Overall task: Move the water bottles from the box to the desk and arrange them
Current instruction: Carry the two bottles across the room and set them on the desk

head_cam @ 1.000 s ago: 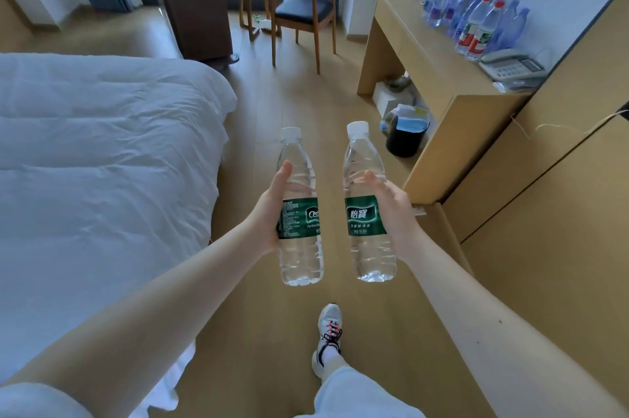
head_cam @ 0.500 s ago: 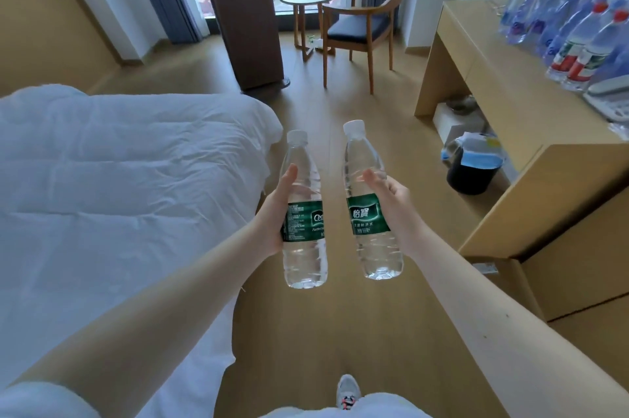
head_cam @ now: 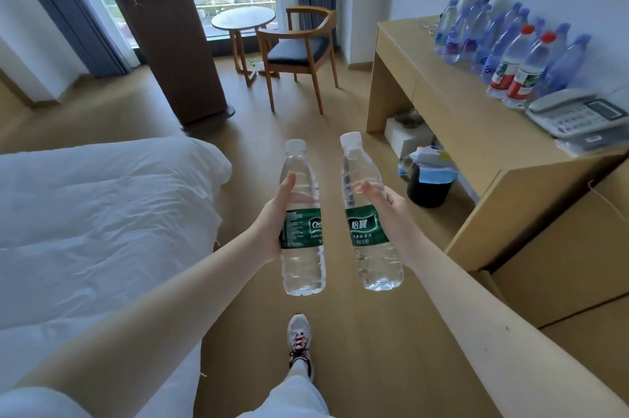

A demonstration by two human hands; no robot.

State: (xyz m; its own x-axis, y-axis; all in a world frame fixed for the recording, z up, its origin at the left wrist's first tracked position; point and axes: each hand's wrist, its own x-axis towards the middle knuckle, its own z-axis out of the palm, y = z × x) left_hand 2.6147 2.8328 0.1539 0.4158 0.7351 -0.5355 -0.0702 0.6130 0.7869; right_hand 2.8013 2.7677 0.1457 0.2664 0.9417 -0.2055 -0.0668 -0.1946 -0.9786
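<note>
Near the desk (head_cam: 469, 118), left grip (head_cam: 272, 223) holding left bottle (head_cam: 303, 268), right grip (head_cam: 391, 216) holding right bottle (head_cam: 377, 264), both roughly upright, caps up.

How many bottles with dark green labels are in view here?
2. Left bottle gripped in the left hand, right bottle in the right hand, both caps up. The crowded row on the desk may hide more.

In the middle of the frame, the left bottle (head_cam: 303, 220) and right bottle (head_cam: 369, 213) are gleaming as clear, glossy, ribbed plastic. Each is wearing a shiny green label and a white plastic cap. At the right, the desk (head_cam: 452, 118) is showing smooth, matt pale wood, and the floor (head_cam: 357, 332) is looking much the same. At the left, the bedding (head_cam: 102, 213) is lying as creased white cloth. The telephone (head_cam: 578, 114) is showing dull grey plastic.
</note>
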